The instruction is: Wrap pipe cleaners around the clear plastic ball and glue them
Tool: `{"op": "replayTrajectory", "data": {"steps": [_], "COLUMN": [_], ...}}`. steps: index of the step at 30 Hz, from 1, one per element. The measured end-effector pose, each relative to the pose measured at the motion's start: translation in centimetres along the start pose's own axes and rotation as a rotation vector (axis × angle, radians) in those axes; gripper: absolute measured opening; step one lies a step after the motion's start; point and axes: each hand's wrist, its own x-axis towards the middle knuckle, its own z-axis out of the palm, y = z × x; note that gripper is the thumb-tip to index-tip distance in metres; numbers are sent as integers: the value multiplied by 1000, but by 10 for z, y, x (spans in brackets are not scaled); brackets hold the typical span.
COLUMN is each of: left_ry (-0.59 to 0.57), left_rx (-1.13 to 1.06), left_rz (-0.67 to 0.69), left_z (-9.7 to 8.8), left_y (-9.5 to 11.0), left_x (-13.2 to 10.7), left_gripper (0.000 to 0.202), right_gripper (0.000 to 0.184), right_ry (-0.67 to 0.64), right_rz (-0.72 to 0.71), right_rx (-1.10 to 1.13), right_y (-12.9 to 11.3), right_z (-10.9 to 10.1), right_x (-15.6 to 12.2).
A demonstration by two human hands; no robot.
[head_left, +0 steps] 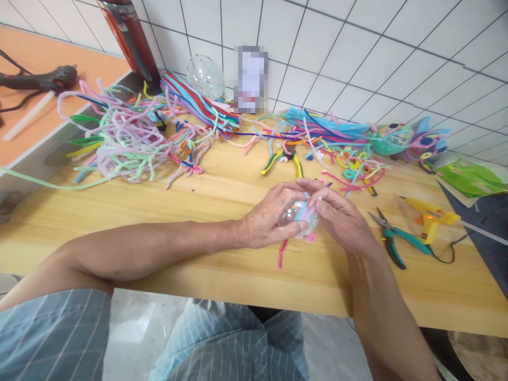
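Note:
My left hand (266, 218) cups a small clear plastic ball (302, 221) wrapped with pink, lilac and light blue pipe cleaners, just above the wooden table (166, 211). My right hand (340, 217) closes on the same ball from the right, its fingertips pinching the pipe cleaners on top. A pink pipe cleaner end (282, 254) hangs down from the ball onto the table.
A tangled heap of pipe cleaners (130, 137) lies at the back left, with straight bundles (325, 124) at the back. Yellow-handled pliers (283, 159), teal pliers (392, 238) and a yellow glue gun (431, 217) lie nearby. Another clear ball (206, 76) and finished figures (408, 140) stand by the tiled wall.

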Motion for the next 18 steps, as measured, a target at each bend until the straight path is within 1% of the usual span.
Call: {"op": "replayTrajectory", "data": {"steps": [3, 8, 14, 18], "left_ry": [-7, -25, -3, -14], "left_rx": [-3, 5, 1, -1], "left_rz": [-18, -34, 0, -12], "left_z": [0, -1, 0, 0], "left_y": [1, 1, 0, 1], "left_x": [0, 1, 0, -1], "left_gripper": [44, 42, 43, 44], "right_gripper": [17, 16, 16, 12], "right_ry": [39, 92, 135, 164], "right_rz": [-9, -22, 10, 26], "right_rx": [9, 25, 78, 81], "right_y": [1, 3, 6, 6], "right_z": [-2, -3, 3, 7], "right_x": [0, 2, 6, 7]}}
